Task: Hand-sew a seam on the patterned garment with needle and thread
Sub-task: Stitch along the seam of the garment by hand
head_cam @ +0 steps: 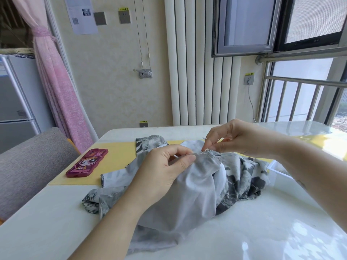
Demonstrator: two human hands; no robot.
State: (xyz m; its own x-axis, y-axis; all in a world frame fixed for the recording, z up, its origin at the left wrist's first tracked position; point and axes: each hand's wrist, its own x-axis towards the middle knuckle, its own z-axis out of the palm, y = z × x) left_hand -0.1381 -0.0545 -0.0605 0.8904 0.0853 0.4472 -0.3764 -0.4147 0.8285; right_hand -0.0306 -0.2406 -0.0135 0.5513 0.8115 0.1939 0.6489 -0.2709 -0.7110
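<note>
Two bare forearms reach in from the bottom of the frame, one from lower centre and one from the right edge, and meet over the patterned garment. It lies bunched in the middle of the white tabletop, its pale inner side turned up under the hands and its grey-and-white print showing to the right and at the upper left of the heap.

The left hand has its fingers curled, with thumb and forefinger pinching a raised fold of the cloth. Just beside it, up and to the right, the right hand pinches the needle between thumb and forefinger; the tip is at the fold's edge, close to the left thumb. A fine pale thread seems to loop up above the right fingertips, though it is too thin to trace.

Under the far part of the garment lies a yellow mat. On it, at centre left and well apart from the cloth, rests a magenta phone case with a cartoon face. A grey upholstered chair stands at the left edge. Against the wall behind are a pink curtain at upper left, a white ribbed radiator in the centre, and a wall socket with a cord plugged in beside the railed window at right.
</note>
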